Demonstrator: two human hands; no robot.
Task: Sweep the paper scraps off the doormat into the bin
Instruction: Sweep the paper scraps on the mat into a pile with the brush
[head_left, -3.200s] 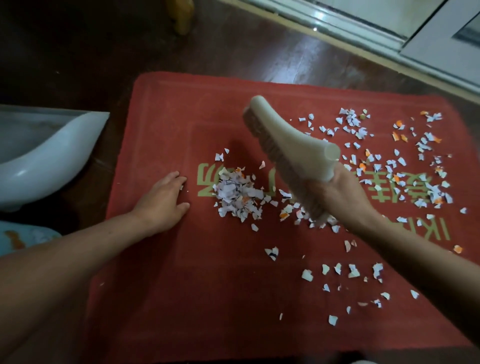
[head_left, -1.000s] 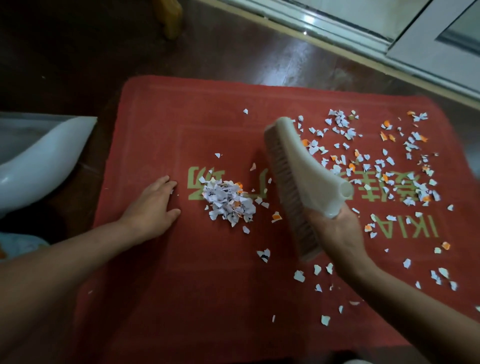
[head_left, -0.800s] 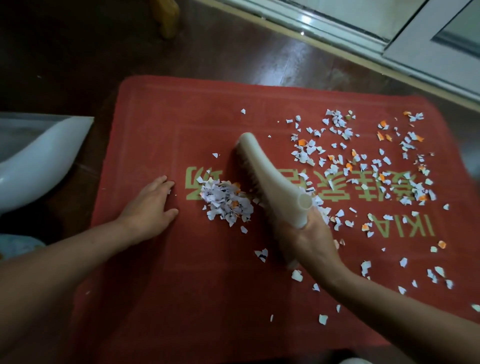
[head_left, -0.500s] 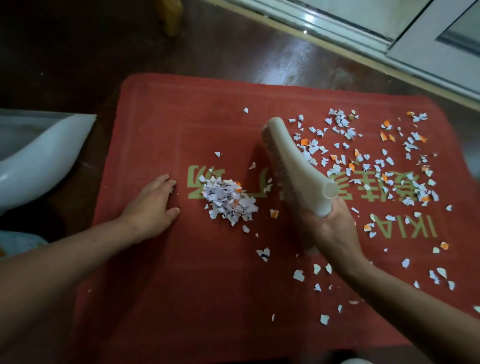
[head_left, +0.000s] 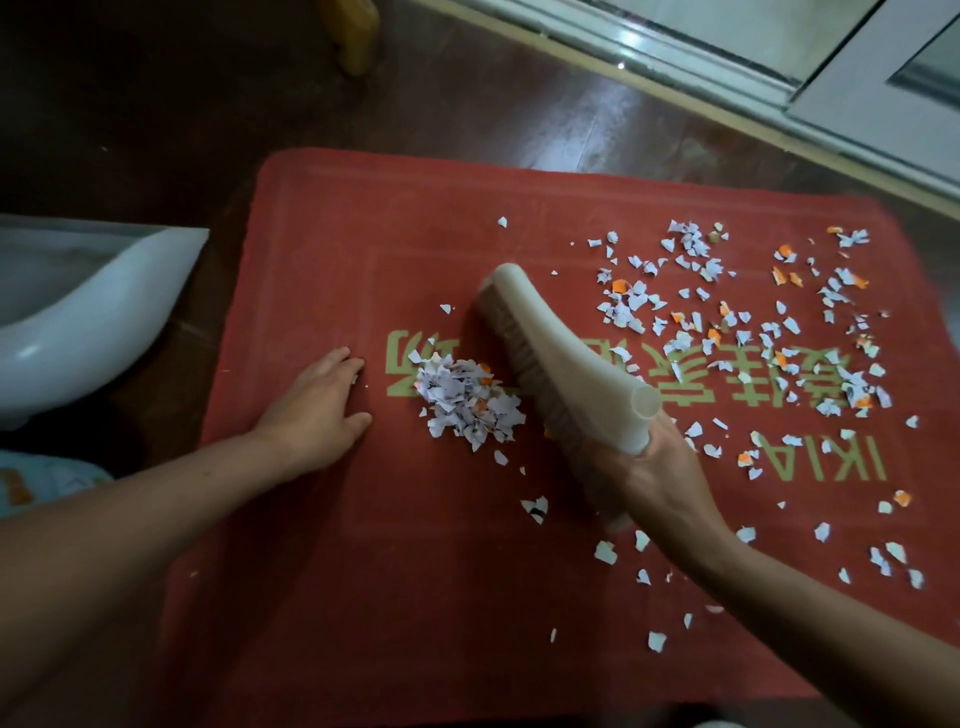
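The right hand (head_left: 655, 480) grips the brush (head_left: 561, 358), just right of the pile (head_left: 467, 402) on the mat (head_left: 363, 571). The left hand (head_left: 317, 410) lies flat and open, left of the pile. A hard push could scatter the pile. Many scraps (head_left: 727, 322) lie far from the bin (head_left: 130, 291).

- A dark wooden floor (head_left: 156, 104) is carrying everything, with a pale door threshold (head_left: 675, 57) running along its far right edge.
- A red doormat (head_left: 363, 597) is lying flat on it, with green lettering showing.
- A white bin (head_left: 104, 312) is sitting on the floor just beside the mat's left edge.
- A yellowish wooden leg (head_left: 353, 36) is standing on the floor beyond the mat.
- A pile of paper scraps (head_left: 467, 402) is sitting near the mat's middle, and loose scraps (head_left: 779, 332) are lying scattered over its right half.
- The left hand (head_left: 317, 405) is resting flat on the mat, left of the pile.
- A brush (head_left: 561, 353) is meeting the mat bristles-down just right of the pile, with the right hand (head_left: 660, 483) gripping its handle.
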